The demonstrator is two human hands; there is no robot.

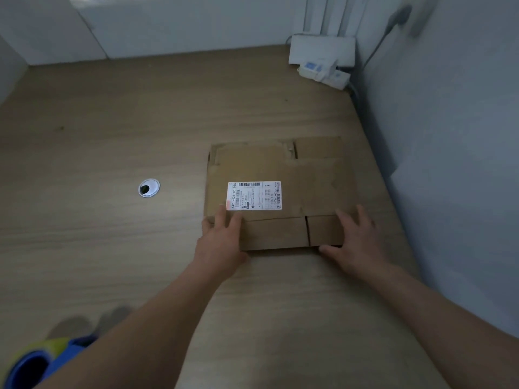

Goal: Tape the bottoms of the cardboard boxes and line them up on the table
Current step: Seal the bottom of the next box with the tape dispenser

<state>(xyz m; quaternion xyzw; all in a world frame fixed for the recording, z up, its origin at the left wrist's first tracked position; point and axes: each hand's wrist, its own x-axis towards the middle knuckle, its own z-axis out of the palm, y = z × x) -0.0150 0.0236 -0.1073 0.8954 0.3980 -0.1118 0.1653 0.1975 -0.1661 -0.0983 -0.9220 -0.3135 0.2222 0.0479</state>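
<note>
A flattened brown cardboard box lies on the wooden table, right of centre, with a white shipping label on its top face. My left hand rests on the box's near left corner, fingers spread over the flap just below the label. My right hand lies on the near right corner, thumb at the box's front edge. Both hands press flat on the cardboard without closing around it. A blue and yellow-green tape dispenser sits at the near left, partly cut off and blurred.
A round cable grommet is set in the table left of the box. A white device and a power strip with a cable stand at the far right corner. A grey wall runs close along the box's right side.
</note>
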